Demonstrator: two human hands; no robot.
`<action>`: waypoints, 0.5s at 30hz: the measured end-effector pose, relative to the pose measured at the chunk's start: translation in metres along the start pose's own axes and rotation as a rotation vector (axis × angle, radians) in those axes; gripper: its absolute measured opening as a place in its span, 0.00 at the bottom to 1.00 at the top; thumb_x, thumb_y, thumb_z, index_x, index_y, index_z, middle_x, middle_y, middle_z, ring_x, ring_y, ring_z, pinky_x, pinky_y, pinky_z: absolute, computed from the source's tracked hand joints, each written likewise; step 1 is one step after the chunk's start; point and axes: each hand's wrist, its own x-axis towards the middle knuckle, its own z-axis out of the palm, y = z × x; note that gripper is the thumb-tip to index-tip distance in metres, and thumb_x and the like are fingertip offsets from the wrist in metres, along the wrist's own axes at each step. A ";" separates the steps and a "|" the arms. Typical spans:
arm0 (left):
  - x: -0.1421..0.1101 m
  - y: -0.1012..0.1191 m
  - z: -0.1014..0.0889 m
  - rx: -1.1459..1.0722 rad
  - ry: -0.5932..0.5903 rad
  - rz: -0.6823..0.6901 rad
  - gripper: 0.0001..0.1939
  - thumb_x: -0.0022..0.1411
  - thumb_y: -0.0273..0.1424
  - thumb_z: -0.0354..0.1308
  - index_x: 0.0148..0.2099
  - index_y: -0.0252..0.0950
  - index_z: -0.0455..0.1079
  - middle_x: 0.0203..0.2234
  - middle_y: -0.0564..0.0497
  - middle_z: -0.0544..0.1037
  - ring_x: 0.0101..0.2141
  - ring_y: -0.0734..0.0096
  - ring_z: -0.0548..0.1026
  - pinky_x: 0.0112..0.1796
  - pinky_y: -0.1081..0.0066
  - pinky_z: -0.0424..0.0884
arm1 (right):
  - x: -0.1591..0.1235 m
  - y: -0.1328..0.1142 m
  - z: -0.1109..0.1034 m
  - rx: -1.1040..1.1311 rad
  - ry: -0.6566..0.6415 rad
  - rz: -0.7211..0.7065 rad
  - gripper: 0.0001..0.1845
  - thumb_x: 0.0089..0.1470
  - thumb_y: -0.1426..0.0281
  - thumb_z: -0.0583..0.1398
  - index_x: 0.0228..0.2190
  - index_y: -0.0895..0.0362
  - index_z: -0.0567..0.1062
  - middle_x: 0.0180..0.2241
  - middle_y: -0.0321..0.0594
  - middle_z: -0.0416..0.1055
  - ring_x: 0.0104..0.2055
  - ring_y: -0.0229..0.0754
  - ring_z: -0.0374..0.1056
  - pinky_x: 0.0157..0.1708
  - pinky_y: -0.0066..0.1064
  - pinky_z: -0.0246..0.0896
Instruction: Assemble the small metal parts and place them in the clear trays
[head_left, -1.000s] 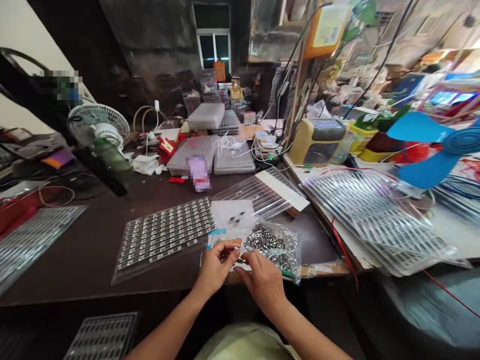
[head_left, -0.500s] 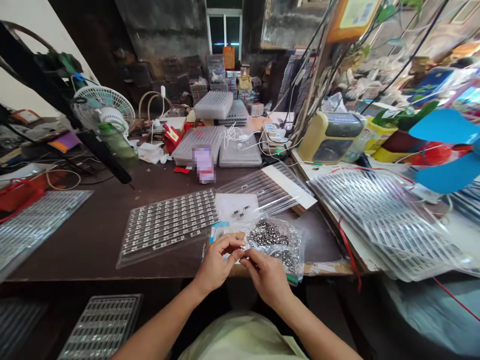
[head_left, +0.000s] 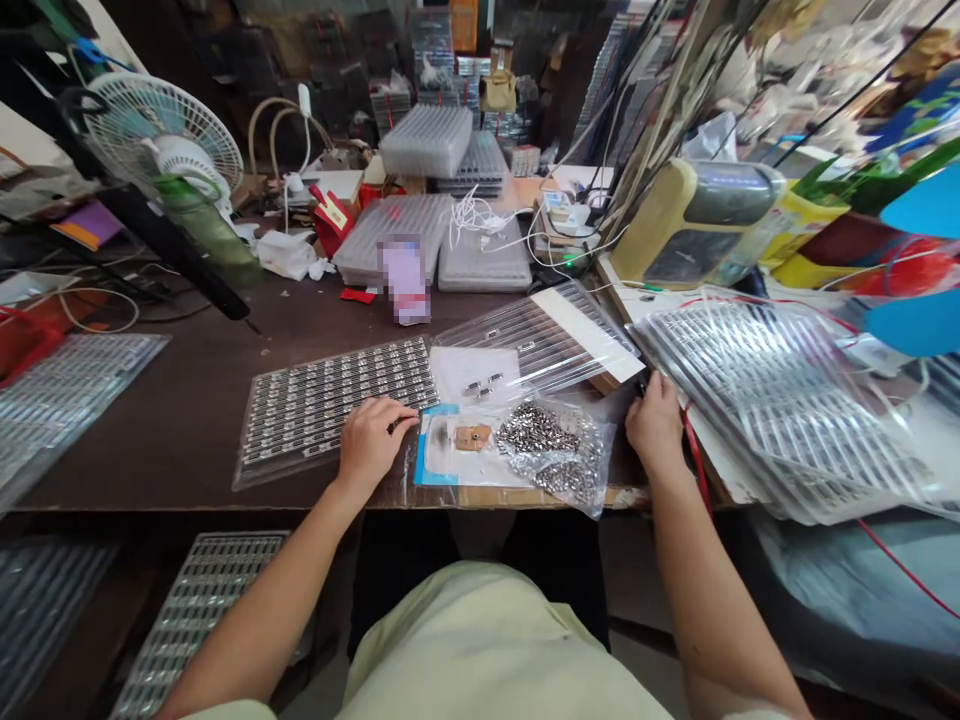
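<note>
My left hand (head_left: 371,440) is closed, its fingertips pinching a small dark part (head_left: 395,425) over the right end of a clear tray (head_left: 262,395) filled with rows of small metal parts. Far to the right, my right hand (head_left: 655,420) is closed at the table's right side, with something dark at its fingertips that I cannot make out. Between the hands lie a small brown block (head_left: 472,437) on a white and blue sheet (head_left: 439,470) and a clear plastic bag (head_left: 600,470) of shiny metal pieces. A few loose parts (head_left: 484,385) rest on white paper just beyond.
A ribbed clear tray (head_left: 480,340) with a white strip lies behind the bag. Stacked trays (head_left: 750,400) cover the right side near a red cord (head_left: 697,460). At the back are more stacked trays (head_left: 390,240), a fan (head_left: 165,140) and a black arm (head_left: 187,260).
My hands were together over the sheet and have moved apart, left hand toward the filled tray, right hand to the table's right side. The brown block is now uncovered. The view tilts further down.
</note>
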 end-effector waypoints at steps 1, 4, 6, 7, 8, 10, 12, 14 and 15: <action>0.000 0.002 0.005 0.043 -0.004 0.015 0.06 0.60 0.35 0.58 0.35 0.41 0.76 0.33 0.51 0.79 0.38 0.63 0.73 0.40 0.65 0.65 | -0.006 -0.009 -0.006 -0.012 0.031 -0.031 0.29 0.52 0.75 0.52 0.56 0.70 0.61 0.53 0.62 0.60 0.55 0.57 0.57 0.52 0.49 0.56; -0.003 0.001 0.012 0.131 0.010 0.026 0.08 0.61 0.36 0.58 0.34 0.41 0.76 0.33 0.51 0.78 0.37 0.62 0.72 0.39 0.64 0.62 | -0.034 -0.051 -0.026 0.074 0.083 -0.205 0.19 0.57 0.70 0.53 0.50 0.59 0.70 0.48 0.52 0.67 0.49 0.50 0.61 0.48 0.42 0.57; -0.008 -0.005 0.010 0.178 0.044 0.015 0.09 0.61 0.37 0.57 0.33 0.40 0.76 0.33 0.50 0.78 0.37 0.62 0.72 0.38 0.64 0.61 | -0.055 -0.082 -0.034 0.164 -0.052 -0.416 0.13 0.59 0.68 0.53 0.43 0.53 0.75 0.41 0.43 0.72 0.43 0.44 0.63 0.45 0.37 0.56; -0.012 -0.008 0.007 0.201 0.063 0.006 0.09 0.61 0.37 0.57 0.33 0.40 0.75 0.33 0.50 0.78 0.37 0.61 0.71 0.38 0.64 0.61 | -0.064 -0.095 -0.034 0.158 -0.112 -0.489 0.11 0.59 0.67 0.55 0.41 0.51 0.76 0.40 0.40 0.73 0.42 0.44 0.63 0.44 0.37 0.55; -0.014 -0.010 0.004 0.221 0.081 -0.006 0.09 0.61 0.36 0.57 0.33 0.40 0.75 0.33 0.49 0.77 0.37 0.61 0.71 0.38 0.64 0.61 | -0.071 -0.105 -0.033 0.136 -0.152 -0.532 0.11 0.59 0.65 0.56 0.40 0.51 0.76 0.39 0.40 0.73 0.42 0.44 0.62 0.44 0.37 0.53; -0.017 -0.011 -0.003 0.243 0.096 -0.023 0.08 0.61 0.35 0.56 0.34 0.40 0.75 0.34 0.49 0.77 0.37 0.61 0.71 0.38 0.64 0.60 | -0.081 -0.119 -0.027 0.090 -0.197 -0.547 0.11 0.57 0.63 0.59 0.40 0.52 0.76 0.39 0.41 0.73 0.43 0.45 0.60 0.44 0.37 0.50; -0.012 -0.006 -0.004 0.221 0.076 -0.014 0.08 0.61 0.34 0.56 0.35 0.40 0.75 0.34 0.50 0.78 0.38 0.61 0.72 0.39 0.64 0.60 | -0.084 -0.124 -0.020 0.057 -0.205 -0.536 0.09 0.57 0.64 0.59 0.38 0.52 0.77 0.37 0.40 0.73 0.41 0.45 0.59 0.42 0.36 0.48; 0.002 0.008 0.002 0.158 0.026 0.022 0.08 0.62 0.34 0.56 0.36 0.41 0.75 0.35 0.51 0.78 0.38 0.62 0.72 0.40 0.63 0.60 | -0.084 -0.125 -0.015 0.049 -0.195 -0.527 0.06 0.58 0.66 0.59 0.34 0.52 0.77 0.34 0.39 0.73 0.39 0.43 0.59 0.40 0.35 0.47; 0.012 0.016 0.008 0.119 -0.007 0.048 0.08 0.62 0.34 0.55 0.36 0.41 0.75 0.35 0.51 0.79 0.38 0.63 0.72 0.41 0.63 0.59 | -0.084 -0.124 -0.013 0.054 -0.185 -0.522 0.07 0.58 0.66 0.58 0.32 0.52 0.76 0.33 0.38 0.72 0.38 0.43 0.59 0.40 0.35 0.46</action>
